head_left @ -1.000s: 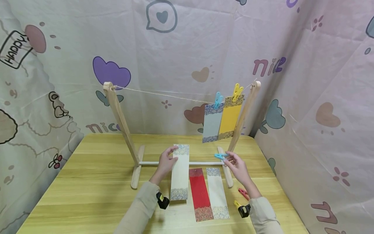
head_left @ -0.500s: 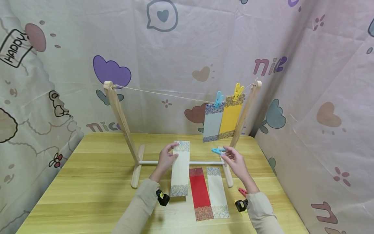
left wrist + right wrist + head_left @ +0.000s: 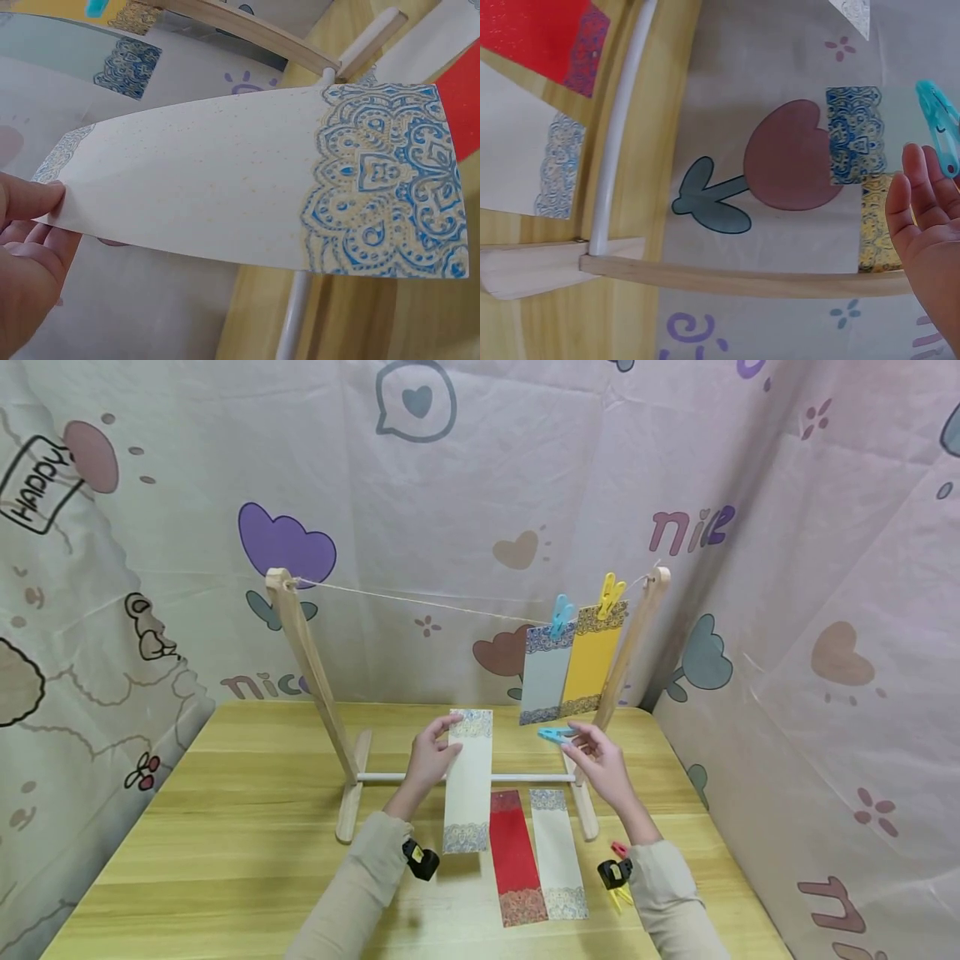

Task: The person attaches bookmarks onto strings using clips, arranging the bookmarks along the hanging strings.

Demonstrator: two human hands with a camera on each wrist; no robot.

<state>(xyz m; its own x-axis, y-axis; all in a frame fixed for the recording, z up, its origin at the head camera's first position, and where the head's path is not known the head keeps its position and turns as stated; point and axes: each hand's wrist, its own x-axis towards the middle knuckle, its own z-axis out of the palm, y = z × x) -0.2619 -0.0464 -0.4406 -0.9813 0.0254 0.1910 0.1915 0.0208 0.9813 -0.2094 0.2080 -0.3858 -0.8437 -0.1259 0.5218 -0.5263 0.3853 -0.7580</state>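
Note:
My left hand (image 3: 431, 758) pinches a cream paper strip (image 3: 468, 785) near its upper end. Blue lace patterns band both ends of the strip, and in the left wrist view the thumb (image 3: 34, 196) lies on its face. Held above the table, the strip hangs in front of the white crossbar (image 3: 525, 777). Between the fingertips of my right hand (image 3: 603, 768) is a light blue clothespin (image 3: 551, 735), just below the hung strips. That clothespin (image 3: 936, 120) shows at the right edge of the right wrist view.
A string (image 3: 420, 602) spans two wooden posts. Clothespins hold a pale blue strip (image 3: 547, 677) and a yellow strip (image 3: 595, 656) on its right end. A red strip (image 3: 514, 852) and another white strip (image 3: 558, 856) lie on the table, with red and yellow clothespins (image 3: 619, 849) beside my right wrist.
My left hand has raised the cream strip and shifted it slightly right. My right hand has moved up and a little left with the blue clothespin. The hung strips stay put.

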